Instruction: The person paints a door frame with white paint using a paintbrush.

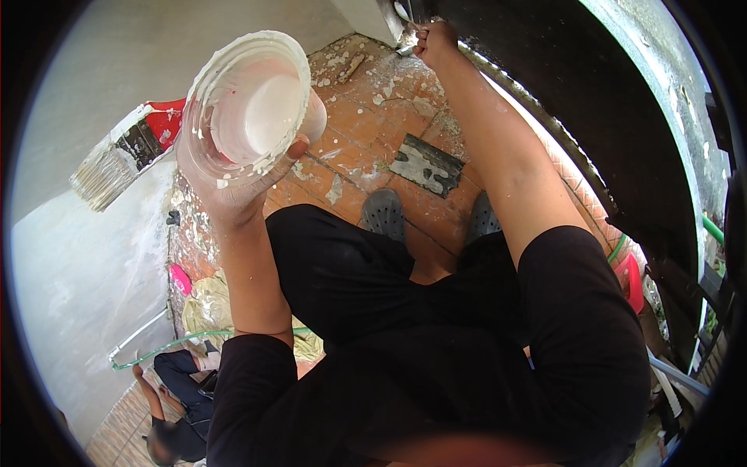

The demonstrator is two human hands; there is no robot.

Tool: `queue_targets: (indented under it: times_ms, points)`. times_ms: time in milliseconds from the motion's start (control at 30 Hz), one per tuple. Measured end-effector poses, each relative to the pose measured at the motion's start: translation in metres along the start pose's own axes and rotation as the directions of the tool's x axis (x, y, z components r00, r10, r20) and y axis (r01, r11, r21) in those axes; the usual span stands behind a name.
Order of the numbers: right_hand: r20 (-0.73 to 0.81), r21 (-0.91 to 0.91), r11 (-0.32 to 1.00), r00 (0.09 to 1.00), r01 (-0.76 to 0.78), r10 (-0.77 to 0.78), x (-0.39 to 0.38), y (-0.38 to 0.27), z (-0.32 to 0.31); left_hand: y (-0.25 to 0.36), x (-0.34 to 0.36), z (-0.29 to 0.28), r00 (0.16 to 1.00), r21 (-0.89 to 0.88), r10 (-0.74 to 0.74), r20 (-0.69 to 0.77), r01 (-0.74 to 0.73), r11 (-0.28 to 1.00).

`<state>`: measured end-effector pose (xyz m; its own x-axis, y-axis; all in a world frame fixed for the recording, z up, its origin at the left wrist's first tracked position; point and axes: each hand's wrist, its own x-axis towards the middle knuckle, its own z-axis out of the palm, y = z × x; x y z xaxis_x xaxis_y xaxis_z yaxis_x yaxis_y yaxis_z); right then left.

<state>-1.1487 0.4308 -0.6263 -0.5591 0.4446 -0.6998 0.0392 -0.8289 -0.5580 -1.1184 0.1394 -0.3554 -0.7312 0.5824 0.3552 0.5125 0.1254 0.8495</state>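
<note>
Clasping the cup (pixel 212 109) half-hides the left hand (pixel 233 192).

From where I stand I count two people (pixel 436 342), one plastic paint tub (pixel 222 117), one wide flat paintbrush (pixel 137 146), one slim tool (pixel 403 12), two grey clogs (pixel 383 215), one paint-spattered board (pixel 426 165).

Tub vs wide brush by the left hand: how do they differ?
Shape: the tub is round and hollow; the wide brush is flat.
Colour: the tub is whitish; the brush shows red, a dark band and pale bristles.
Pose: the tub's mouth tilts toward the camera; the brush's bristles point lower left.
Shared: both carry whitish smears.
</note>
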Motion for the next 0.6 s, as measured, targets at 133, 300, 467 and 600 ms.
queue_targets:
  times_ms: [133,300,467,600]
  points:
    - [-0.047,-0.04,0.999,0.999,-0.02,0.018,0.008,0.003,-0.006,0.003,0.004,0.009,0.995,-0.094,0.064,-0.078,-0.072,0.993]
    - [0.035,-0.006,0.998,0.998,-0.059,0.059,0.005,-0.008,0.003,0.0,0.002,-0.003,0.992,0.122,0.125,-0.034,-0.12,0.985]
    - [0.06,-0.002,0.999,0.997,-0.039,0.039,0.001,-0.011,0.006,0.002,0.001,0.002,0.994,0.027,0.08,-0.073,-0.078,0.997]
    - [0.104,0.048,0.997,0.993,-0.058,0.053,0.003,-0.012,0.005,0.002,0.001,0.002,0.993,-0.004,0.088,-0.081,-0.088,0.996]
